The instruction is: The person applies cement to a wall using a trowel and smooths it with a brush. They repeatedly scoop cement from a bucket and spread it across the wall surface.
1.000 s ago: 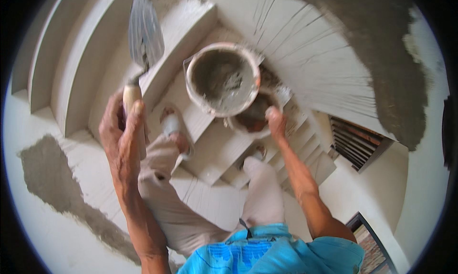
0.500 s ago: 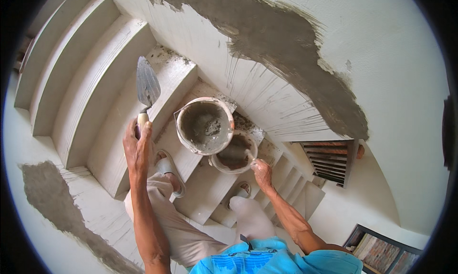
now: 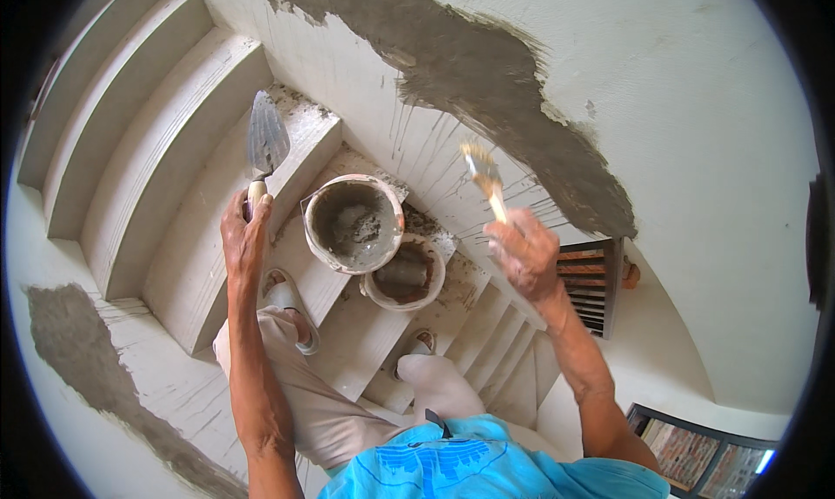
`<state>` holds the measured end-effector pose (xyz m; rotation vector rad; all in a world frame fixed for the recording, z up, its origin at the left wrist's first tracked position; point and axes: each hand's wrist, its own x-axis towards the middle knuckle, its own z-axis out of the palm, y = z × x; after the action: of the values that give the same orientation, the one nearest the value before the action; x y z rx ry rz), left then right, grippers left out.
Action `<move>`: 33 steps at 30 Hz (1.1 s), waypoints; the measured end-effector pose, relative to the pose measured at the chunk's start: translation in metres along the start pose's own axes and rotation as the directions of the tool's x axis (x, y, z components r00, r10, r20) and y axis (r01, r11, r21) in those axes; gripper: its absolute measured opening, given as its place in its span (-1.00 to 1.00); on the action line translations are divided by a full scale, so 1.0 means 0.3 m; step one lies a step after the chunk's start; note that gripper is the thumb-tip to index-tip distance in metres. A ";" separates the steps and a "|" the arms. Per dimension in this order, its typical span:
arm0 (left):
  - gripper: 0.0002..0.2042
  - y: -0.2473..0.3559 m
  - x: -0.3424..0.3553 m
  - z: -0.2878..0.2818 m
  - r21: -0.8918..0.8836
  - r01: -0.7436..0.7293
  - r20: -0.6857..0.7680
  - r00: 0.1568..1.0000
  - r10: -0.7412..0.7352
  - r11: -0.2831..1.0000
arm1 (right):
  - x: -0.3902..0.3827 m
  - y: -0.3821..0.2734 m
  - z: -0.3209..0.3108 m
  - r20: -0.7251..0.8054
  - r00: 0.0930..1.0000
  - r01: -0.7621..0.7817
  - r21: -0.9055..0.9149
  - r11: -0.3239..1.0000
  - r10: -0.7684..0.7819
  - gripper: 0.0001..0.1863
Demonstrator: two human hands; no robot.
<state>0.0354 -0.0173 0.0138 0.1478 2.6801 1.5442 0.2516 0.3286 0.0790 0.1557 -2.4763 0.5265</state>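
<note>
My left hand [image 3: 246, 238] grips the wooden handle of a pointed trowel [image 3: 266, 134], its metal blade raised over the steps. My right hand [image 3: 526, 251] holds a paintbrush [image 3: 481, 170] by its pale handle, bristles up, in front of the wall with a long grey plaster patch [image 3: 470, 82]. Between my hands a white bucket [image 3: 392, 209] holds wet grey mortar. A second, smaller pale bucket [image 3: 432, 282] stands partly behind it, with murky grey contents.
Curved concrete steps [image 3: 148, 134] rise at the left and descend past my sandaled feet. A slatted window [image 3: 587, 286] is at the right, a dark-framed opening [image 3: 687, 451] lower right. Another plaster patch [image 3: 78, 351] marks the lower left wall.
My right hand has lifted the brush out of the smaller bucket and moved it up and right toward the wall. My left hand still holds the trowel upright.
</note>
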 end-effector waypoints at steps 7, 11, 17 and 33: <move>-0.57 0.013 -0.014 -0.001 -0.041 0.027 -0.016 0.999 -0.028 0.999 | 0.202 0.031 -0.065 -0.054 0.996 0.069 0.024 0.997 -0.067 -0.68; -0.57 0.024 -0.020 0.005 -0.090 0.033 -0.023 0.999 -0.035 0.995 | 0.257 0.039 -0.080 -0.099 0.991 0.095 -0.002 0.995 -0.095 -0.69; -0.62 -0.037 0.003 0.006 -0.012 -0.077 -0.034 0.997 0.076 0.997 | 0.267 0.030 -0.113 -0.230 0.966 0.110 -0.034 0.993 -0.115 -0.75; -0.61 -0.023 -0.006 -0.004 -0.045 -0.013 -0.017 1.000 0.013 0.999 | 0.278 0.024 -0.055 -0.092 0.992 0.085 -0.011 0.996 -0.086 -0.73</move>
<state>0.0369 -0.0219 0.0085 0.1516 2.6596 1.6152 0.1908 0.3426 0.1371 0.2284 -2.3699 0.4775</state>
